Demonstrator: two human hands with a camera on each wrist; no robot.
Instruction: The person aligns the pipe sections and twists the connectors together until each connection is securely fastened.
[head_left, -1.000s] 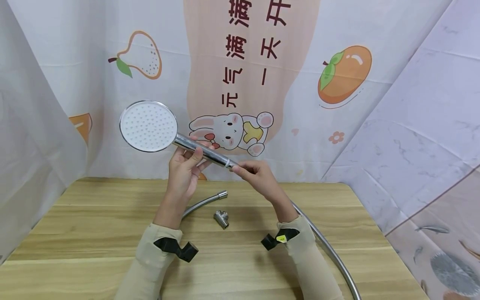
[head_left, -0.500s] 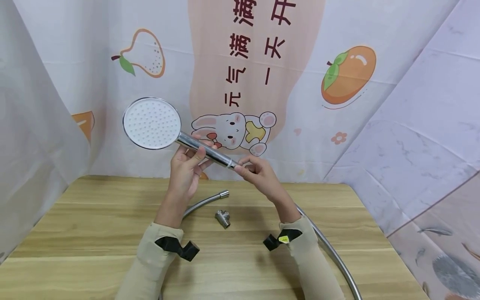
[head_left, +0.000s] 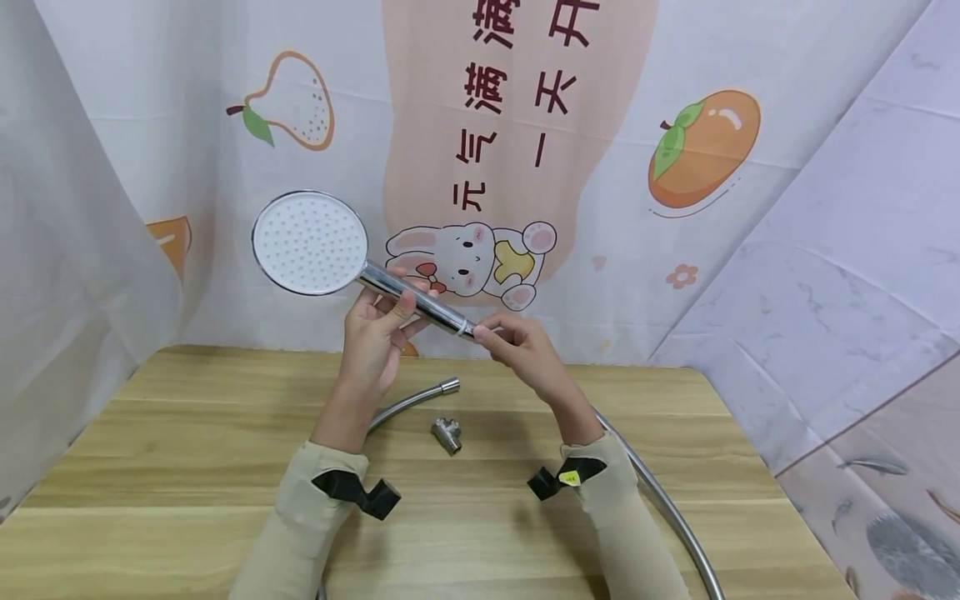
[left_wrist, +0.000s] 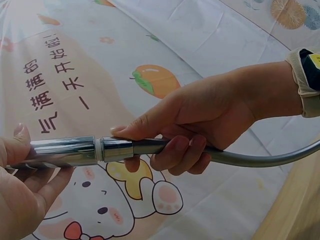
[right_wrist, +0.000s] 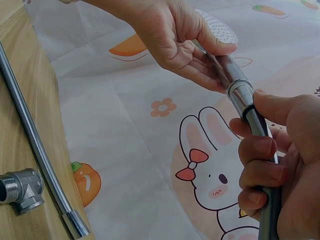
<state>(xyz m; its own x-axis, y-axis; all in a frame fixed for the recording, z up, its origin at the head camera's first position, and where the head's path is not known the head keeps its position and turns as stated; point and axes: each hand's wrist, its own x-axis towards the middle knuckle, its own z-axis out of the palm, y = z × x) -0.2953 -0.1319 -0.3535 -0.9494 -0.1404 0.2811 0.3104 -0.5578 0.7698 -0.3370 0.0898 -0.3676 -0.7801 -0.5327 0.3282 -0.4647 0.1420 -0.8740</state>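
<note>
My left hand (head_left: 369,337) holds a chrome shower head by its handle, thumb across the front and fingers behind. Its round white spray face (head_left: 310,242) points toward the head camera, up and to the left. At the handle's lower end, my right hand (head_left: 531,354) grips a grey shower hose (left_wrist: 260,160) by its chrome end nut (left_wrist: 118,147). The nut lines up with the handle, and a thin white ring (left_wrist: 98,150) shows between them. In the right wrist view the right thumb lies on the nut while the other fingers curl round the hose.
On the wooden table (head_left: 187,475) lies a small chrome tee-shaped valve fitting (head_left: 447,435). The hose's other end (head_left: 449,386) rests just behind it. The hose runs past the right forearm toward the front edge. A printed cloth (head_left: 600,250) hangs behind the table.
The right thumb and index finger have shifted slightly on the nut. The left hand keeps its grip on the handle. The whole head view has drifted a little.
</note>
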